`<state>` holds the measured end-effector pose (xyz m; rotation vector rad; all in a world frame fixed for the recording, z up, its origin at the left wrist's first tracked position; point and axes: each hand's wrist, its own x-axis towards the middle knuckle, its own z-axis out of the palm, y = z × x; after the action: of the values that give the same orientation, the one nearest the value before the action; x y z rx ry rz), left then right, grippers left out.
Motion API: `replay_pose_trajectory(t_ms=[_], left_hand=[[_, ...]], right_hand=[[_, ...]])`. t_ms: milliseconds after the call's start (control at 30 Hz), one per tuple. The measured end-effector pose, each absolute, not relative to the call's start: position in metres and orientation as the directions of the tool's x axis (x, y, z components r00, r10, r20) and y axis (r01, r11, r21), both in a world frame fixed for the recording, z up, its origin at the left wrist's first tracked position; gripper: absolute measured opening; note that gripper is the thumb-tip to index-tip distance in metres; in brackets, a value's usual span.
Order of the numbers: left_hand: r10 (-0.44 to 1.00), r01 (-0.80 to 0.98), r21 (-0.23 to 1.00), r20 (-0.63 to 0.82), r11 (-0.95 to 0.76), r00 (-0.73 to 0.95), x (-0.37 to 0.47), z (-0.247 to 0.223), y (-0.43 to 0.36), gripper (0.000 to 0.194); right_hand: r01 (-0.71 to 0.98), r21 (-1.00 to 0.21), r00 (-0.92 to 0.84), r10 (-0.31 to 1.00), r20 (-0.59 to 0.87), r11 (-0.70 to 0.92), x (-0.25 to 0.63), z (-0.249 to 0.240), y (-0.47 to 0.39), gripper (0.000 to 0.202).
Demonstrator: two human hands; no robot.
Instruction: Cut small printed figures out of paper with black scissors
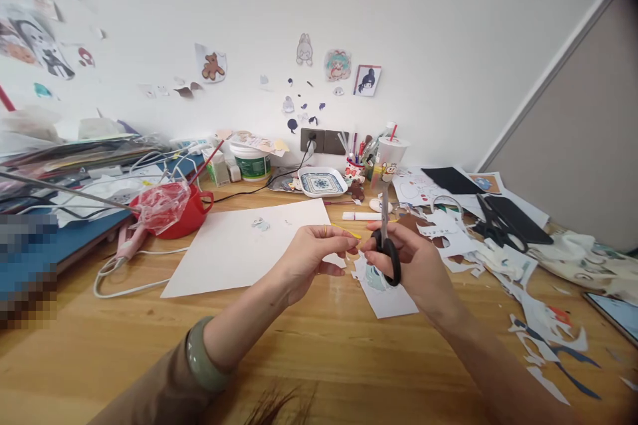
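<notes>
Reading from left to right across the desk (299, 358): a red mug (198, 214), topped with crumpled plastic, stands left of a large white sheet (214, 259), on which small pale-blue cut-outs (260, 224) lie. The left hand (319, 252) extends over the near right part of this sheet, its thumb and fingertips brought close together and directed to the right; a thin yellow strip (353, 235) shows at the fingertips, but whether it is pinched or lies behind them cannot be told. Beyond a narrow gap, the scissors (391, 259) are gripped by the right hand (403, 249), with the fingers curled about the black handle. Principal relation: the long axis of the scissors runs nearly upright in view, tips away from the wearer, so that the blades point past the left fingertips, not across to them. Low between the hands lies a printed sheet (386, 303), partly behind the right hand. Farther right, a second pair of scissors (498, 231) rests among papers, with cut paper scraps (543, 320) nearer the wearer
</notes>
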<state>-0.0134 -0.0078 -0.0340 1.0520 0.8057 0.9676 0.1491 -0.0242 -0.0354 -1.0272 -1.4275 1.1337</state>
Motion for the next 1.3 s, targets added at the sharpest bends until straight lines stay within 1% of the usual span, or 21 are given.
replay_pose_trajectory(t_ms=[133,367,567,733,900,1033,1167,1300], left_hand=[[0.931,-0.179,0.972,-0.082,0.155,0.357,-0.0085,-0.0368,-0.0097,0.01],[0.933,-0.115,0.985,-0.079,0.127,0.351,-0.0048,-0.039,-0.0123,0.008],[0.927,-0.067,0.991,-0.087,0.119,0.365,-0.0059,-0.0377,-0.0121,0.009],[0.916,-0.023,0.992,-0.106,0.124,0.387,-0.0061,-0.0376,-0.0129,0.008],[0.924,-0.061,0.988,-0.11,0.141,0.365,-0.0065,-0.0379,-0.0118,0.009],[0.937,-0.096,0.986,-0.099,0.138,0.336,-0.0065,-0.0375,-0.0119,0.012],[0.939,-0.081,0.99,-0.079,0.112,0.333,-0.006,-0.0367,-0.0131,0.011],[0.946,-0.046,0.995,-0.064,0.083,0.318,-0.0051,-0.0359,-0.0136,0.011]], right_hand=[[0.025,-0.971,-0.154,0.961,0.231,0.238,0.1488,-0.0401,-0.0247,0.031],[0.107,-0.957,-0.137,0.957,0.255,0.27,0.1494,-0.0417,-0.0222,0.033],[0.139,-0.958,-0.134,0.963,0.233,0.251,0.1491,-0.0378,-0.0228,0.032],[0.111,-0.972,-0.136,0.972,0.189,0.205,0.1491,-0.0357,-0.0239,0.031],[0.068,-0.981,-0.112,0.978,0.176,0.184,0.1509,-0.0356,-0.0234,0.027],[0.095,-0.975,-0.133,0.973,0.186,0.199,0.1501,-0.0375,-0.0229,0.028],[0.101,-0.968,-0.168,0.963,0.209,0.228,0.1476,-0.0403,-0.0231,0.032],[0.113,-0.962,-0.164,0.96,0.227,0.247,0.1473,-0.0412,-0.0233,0.031]])
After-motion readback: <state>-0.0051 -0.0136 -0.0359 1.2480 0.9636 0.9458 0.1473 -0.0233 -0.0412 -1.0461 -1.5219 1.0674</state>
